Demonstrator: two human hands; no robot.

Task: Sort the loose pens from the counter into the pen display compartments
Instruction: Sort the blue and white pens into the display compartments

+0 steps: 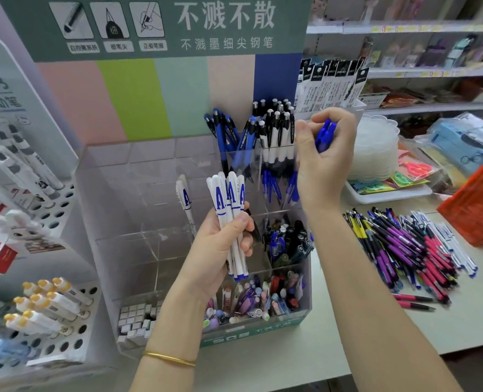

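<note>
The left grip (216, 250) is curling round a bundle of white pens (229, 199), fingers and thumb wrapping the barrels near mid-length. The capped ends are fanning upward in front of the display (138, 210). The right grip (326, 168) is closing round a few blue pens (323, 134) and holding them up beside the display's upper right compartments. How many it is holding is hard to tell. The remaining loose pens are lying in a pile (404, 244) on the surface (362, 329) to the right, well apart from the display. Purple, pink, yellow and white barrels are crossing over one another there.

These pens are looking light, stiff and smooth-barrelled, so weight is probably not mattering much, but slipping is. A loosely held bundle is likely to be splaying and sliding endwise, so squeezing it around the middle with the ends roughly level seems the safest hold. In the tangled pile, pinching one colour's barrels at mid-length and lifting them out along their own length is likely to be disturbing the neighbours least. Clips may be snagging.
</note>
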